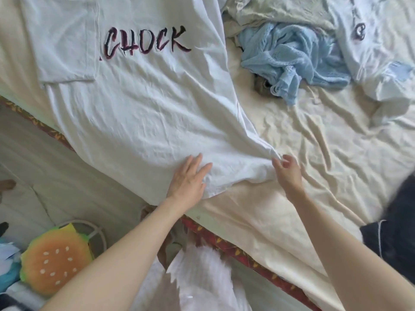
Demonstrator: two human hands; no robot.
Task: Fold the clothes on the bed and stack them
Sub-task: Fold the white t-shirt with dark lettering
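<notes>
A white T-shirt (139, 104) lies spread on the left part of the bed (314, 158), printed side up, with dark lettering edged in red across the chest that reads "CHOCK". One short sleeve is folded in over the chest at the upper left, covering the start of the word. The cloth is creased, and its hem reaches the near edge of the bed, where it bunches into a gathered corner.

The left hand (187, 179) rests flat on the shirt near the hem, its fingers (197, 163) straight and spread, grasping nothing. The right hand (287, 170) is at the gathered corner of the hem, its fingers (277, 163) curled and pinching the cloth there, so that folds run up from that point.

Beyond the shirt, three more garments lie crumpled in a heap at the far right: one light blue knitted piece (294, 63), one pale green piece (280, 10) behind it, and one white garment with a dark mark (370, 41) at the right. One dark garment (395, 232) lies at the right edge of the bed, blurred. The bed sheet is cream and wrinkled.

On the floor at the left sits one burger-shaped cushion (56, 259).
</notes>
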